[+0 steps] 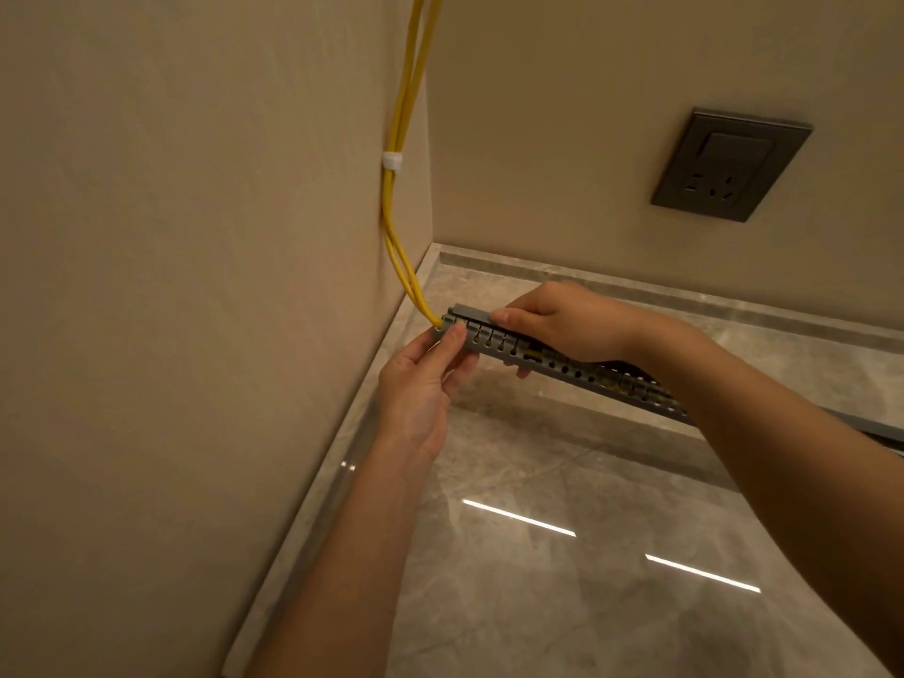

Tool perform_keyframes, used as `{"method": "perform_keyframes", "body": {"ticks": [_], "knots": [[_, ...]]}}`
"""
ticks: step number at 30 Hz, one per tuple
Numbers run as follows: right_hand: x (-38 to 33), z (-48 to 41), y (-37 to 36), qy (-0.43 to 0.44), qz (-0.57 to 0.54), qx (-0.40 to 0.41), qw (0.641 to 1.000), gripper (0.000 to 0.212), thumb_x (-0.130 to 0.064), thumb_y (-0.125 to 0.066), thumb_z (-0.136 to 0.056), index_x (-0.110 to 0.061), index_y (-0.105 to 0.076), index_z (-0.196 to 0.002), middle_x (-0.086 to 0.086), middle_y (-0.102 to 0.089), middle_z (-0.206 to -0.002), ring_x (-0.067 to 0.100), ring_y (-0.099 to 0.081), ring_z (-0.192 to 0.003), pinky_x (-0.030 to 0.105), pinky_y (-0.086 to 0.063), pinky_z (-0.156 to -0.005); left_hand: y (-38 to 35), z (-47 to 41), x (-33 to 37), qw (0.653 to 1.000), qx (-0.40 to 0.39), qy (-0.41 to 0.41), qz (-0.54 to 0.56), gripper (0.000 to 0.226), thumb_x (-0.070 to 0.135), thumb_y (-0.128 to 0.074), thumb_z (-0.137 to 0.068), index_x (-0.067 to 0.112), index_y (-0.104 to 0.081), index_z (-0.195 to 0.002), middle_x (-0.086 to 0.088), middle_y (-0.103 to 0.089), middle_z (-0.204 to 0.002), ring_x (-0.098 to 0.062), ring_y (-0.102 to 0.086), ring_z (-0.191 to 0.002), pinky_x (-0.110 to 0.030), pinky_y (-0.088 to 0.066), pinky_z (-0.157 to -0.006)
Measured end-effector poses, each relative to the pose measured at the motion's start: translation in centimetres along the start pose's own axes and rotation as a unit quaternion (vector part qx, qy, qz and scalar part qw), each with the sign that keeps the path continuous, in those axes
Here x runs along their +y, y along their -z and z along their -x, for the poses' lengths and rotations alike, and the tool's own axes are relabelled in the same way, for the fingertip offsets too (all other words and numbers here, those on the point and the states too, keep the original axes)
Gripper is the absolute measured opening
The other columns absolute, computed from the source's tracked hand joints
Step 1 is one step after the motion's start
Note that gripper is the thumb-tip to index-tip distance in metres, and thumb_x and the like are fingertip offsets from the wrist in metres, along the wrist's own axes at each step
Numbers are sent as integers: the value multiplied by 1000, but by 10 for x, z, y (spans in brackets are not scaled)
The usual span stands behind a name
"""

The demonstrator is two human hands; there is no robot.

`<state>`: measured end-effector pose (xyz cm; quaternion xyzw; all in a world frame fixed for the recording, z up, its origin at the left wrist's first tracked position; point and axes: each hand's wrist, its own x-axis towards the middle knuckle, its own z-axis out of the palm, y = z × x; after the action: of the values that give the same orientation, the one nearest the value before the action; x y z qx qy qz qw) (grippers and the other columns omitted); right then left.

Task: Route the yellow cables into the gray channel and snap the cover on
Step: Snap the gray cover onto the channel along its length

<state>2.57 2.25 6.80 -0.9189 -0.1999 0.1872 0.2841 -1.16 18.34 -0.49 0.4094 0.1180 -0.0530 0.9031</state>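
Your two forearms are reaching in from the near edge over the glossy stone floor (562, 579), and both hands are meeting at the left end of the gray channel (494, 344), which is being held off the floor in the corner where the left wall (195, 286) and the far wall (562, 139) meet. Your left hand (420, 384) is coming up from below and pinching the channel's very end between thumb and curled fingers. Your right hand (562, 325) is draping over the top just to the right, its thumb lying on the gray cover (472, 313) strip while its fingers are wrapping underneath the channel. The yellow cables (406, 139) are running down the left wall, passing through a white clip (392, 161), bowing outward and entering the channel's left end beside your left thumb; yellow is showing through the side slots farther right. A dark wall socket (729, 166) is sitting on the far wall, well apart to the right.
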Motion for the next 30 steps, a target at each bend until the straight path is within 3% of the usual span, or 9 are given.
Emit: {"method": "perform_keyframes", "body": {"ticks": [5, 10, 15, 18, 20, 23, 26, 30], "knots": [[-5, -4, -2, 19, 7, -1, 1000, 33, -37, -36, -99, -19, -64, -97, -1, -72, -88, 7, -70, -68, 32, -53, -81, -1, 0, -2, 1000, -3, -12, -14, 16, 19, -72, -67, 15, -75, -82, 0, -74, -85, -10, -70, -84, -17, -54, -64], [-5, 0, -1, 44, 83, 39, 995, 30, -38, -42, -97, -27, -55, -121, 1, -70, -95, 12, -62, -80, 37, -51, -78, -1, 0, -4, 1000, -10, -3, -7, 15, 14, -68, -75, 12, -72, -89, -2, -74, -87, -11, -70, -84, -19, -54, -66], [-11, 4, 1, 49, 90, 36, 994, 28, -35, -42, -97, -27, -57, -120, -11, -59, -85, 10, -57, -80, 31, -45, -71, -1, -1, -6, 1000, -21, -17, -4, 18, 19, -70, -67, 15, -73, -84, 0, -73, -81, -8, -69, -77, -19, -54, -66], [-13, 8, -6, 50, 109, 39, 992, 31, -41, -50, -92, -23, -60, -115, -6, -62, -80, 8, -53, -68, 28, -41, -61, -2, -3, -9, 1000, -11, -11, 9, 20, 19, -70, -67, 10, -71, -84, -3, -64, -77, -8, -58, -66, -18, -55, -61], [-15, 11, -12, 61, 136, 45, 988, 36, -45, -59, -85, -17, -63, -107, 1, -62, -80, 13, -52, -69, 31, -42, -62, -2, -4, -11, 1000, -10, -4, 11, 24, 19, -68, -67, 8, -67, -88, -6, -56, -76, -7, -53, -63, -17, -55, -58], [-20, 12, -18, 58, 175, 87, 979, 37, -44, -66, -78, -15, -65, -102, 2, -56, -91, 15, -49, -83, 35, -46, -68, 1, -5, -14, 1000, -17, 3, 13, 19, 19, -68, -67, 9, -70, -84, -7, -54, -77, -8, -54, -66, -20, -56, -63], [-26, 12, -30, 36, 259, 172, 950, 31, -37, -65, -81, -12, -64, -98, 1, -44, -89, 18, -44, -83, 31, -37, -61, 1, -5, -14, 1000, -12, 3, 11, 14, 21, -70, -65, 13, -74, -76, -4, -55, -71, -6, -52, -63, -22, -56, -65], [-32, 10, -44, 23, 334, 235, 913, 22, -28, -57, -86, -13, -59, -103, 6, -58, -95, 26, -54, -87, 32, -34, -58, -2, -7, -16, 1000, -2, 2, -8, 23, 25, -71, -65, 13, -73, -84, 2, -56, -66, -4, -49, -59, -23, -56, -71]]}}
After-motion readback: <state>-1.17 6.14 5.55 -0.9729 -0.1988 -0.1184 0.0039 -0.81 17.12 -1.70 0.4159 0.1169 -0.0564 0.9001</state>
